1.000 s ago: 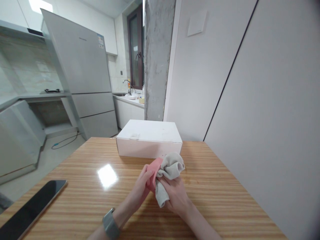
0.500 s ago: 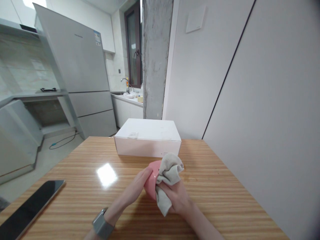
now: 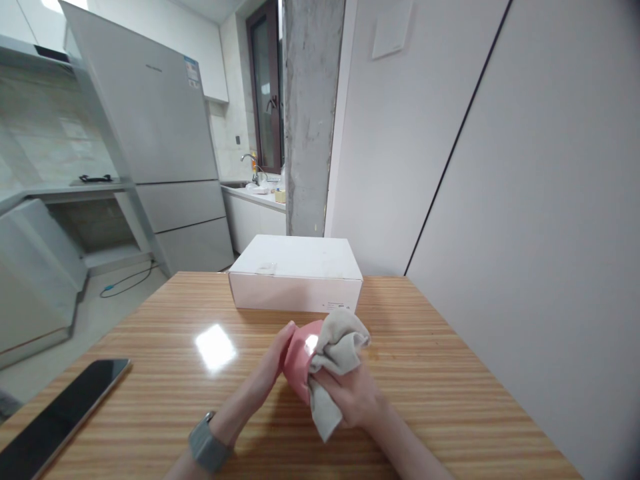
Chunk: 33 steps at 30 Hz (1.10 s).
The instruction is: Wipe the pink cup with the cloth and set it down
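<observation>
The pink cup-like object (image 3: 296, 359) is held just above the table (image 3: 450, 400), near its middle, tilted with its rounded side toward the camera. The left hand (image 3: 270, 365) comes in from 7 o'clock, and its fingers (image 3: 285, 337) curl around the object's left side in a firm grip. The right hand (image 3: 356, 399) comes in from 5 o'clock with its fingers closed on a grey-beige cloth (image 3: 338, 341). The cloth is bunched against the object's right side and upper edge, and 1 loose end hangs below the palm.

Judged from this, the step in hand is wiping the object with the cloth, and it looks to be mid-wipe. The next move would call for the left hand to hold steady, or turn the object, so the cloth meets a fresh patch.

Count:
- 1 pink object and 1 cloth.
- 2 hands, with 1 grey watch (image 3: 206, 443) on the left wrist.
- 1 closed white box (image 3: 297, 283) at 12 o'clock, just beyond the hands and not touching them.
- 1 dark-screened device (image 3: 55, 417) lying flat at 8 o'clock, well apart, by the table's edge.
</observation>
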Motion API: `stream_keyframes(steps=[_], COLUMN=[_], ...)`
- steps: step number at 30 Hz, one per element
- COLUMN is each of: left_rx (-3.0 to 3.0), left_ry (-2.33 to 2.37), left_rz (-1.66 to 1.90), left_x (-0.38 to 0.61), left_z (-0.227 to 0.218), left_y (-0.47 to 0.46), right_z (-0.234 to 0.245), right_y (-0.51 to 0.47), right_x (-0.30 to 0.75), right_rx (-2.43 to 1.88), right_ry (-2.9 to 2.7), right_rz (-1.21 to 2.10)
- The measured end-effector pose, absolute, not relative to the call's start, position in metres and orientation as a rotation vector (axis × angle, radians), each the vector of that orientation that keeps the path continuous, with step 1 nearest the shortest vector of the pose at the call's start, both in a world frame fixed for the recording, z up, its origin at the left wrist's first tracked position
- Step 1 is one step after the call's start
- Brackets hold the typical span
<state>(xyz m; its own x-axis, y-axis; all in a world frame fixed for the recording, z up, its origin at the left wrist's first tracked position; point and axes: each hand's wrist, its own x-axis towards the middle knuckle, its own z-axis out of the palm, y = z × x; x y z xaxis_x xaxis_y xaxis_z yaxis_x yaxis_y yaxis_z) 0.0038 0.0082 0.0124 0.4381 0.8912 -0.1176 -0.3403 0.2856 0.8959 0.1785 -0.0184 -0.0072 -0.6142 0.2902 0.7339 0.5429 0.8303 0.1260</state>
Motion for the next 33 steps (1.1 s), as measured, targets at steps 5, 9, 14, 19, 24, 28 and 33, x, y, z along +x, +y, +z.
stream_keyframes(steps=[5,9,14,19,24,28,33], left_rx=[0.964,1.031,1.145,1.224,1.106,1.003,1.018], left_ry=[0.865,0.896,0.778,0.591,0.593,0.790,0.834], left_rz=[0.897,1.004,1.029,0.966,0.994,0.971,1.014], left_x=[-0.001,0.002,0.006,0.010,0.005,0.001,0.002], left_z=[0.016,0.009,0.014,0.020,0.008,0.004,0.009], left_y=[0.004,0.005,-0.005,-0.014,0.000,0.010,0.005], right_z=[-0.007,-0.012,-0.014,-0.025,-0.028,-0.013,-0.012], right_y=[-0.023,-0.022,-0.017,-0.007,-0.011,-0.018,-0.019], right_x=[0.172,0.179,0.184,0.190,0.197,0.186,0.178], right_rx=[-0.605,-0.642,-0.779,-0.771,-0.714,-0.598,-0.572], right_ry=[-2.315,-2.303,-2.149,-1.896,-2.047,-2.304,-2.279], right_rz=[-0.485,-0.366,-0.057,0.042,-0.295,-0.437,-0.377])
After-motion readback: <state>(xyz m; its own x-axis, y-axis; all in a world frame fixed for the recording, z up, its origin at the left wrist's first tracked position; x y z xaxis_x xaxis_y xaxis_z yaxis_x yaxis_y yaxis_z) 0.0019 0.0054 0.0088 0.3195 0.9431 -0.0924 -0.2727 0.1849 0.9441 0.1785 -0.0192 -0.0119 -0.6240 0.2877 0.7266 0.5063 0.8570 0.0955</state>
